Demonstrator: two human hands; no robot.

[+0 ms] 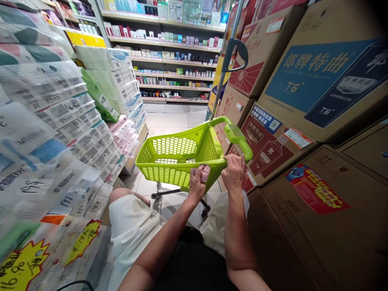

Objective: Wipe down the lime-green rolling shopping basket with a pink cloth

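Observation:
A lime-green plastic shopping cart [169,171] stands in front of me, its perforated basket pointing to the left. My left hand [197,184] is closed around a crumpled pinkish cloth [205,173] and presses it to the near side of the basket. Just right of it, my right hand [233,171] has its fingers curled over the cart's rim, close to the handle [239,139]. Dark wheels [206,209] show beneath the basket, partly covered by my arms and legs.
Stacked tissue packs [81,109] with handwritten price tags line the left side. Printed cardboard boxes [330,68] are piled high on the right. A metal pole with a grey handle [239,54] rises behind the cart. Product shelves [163,40] fill the back, beyond the tiled floor [169,119].

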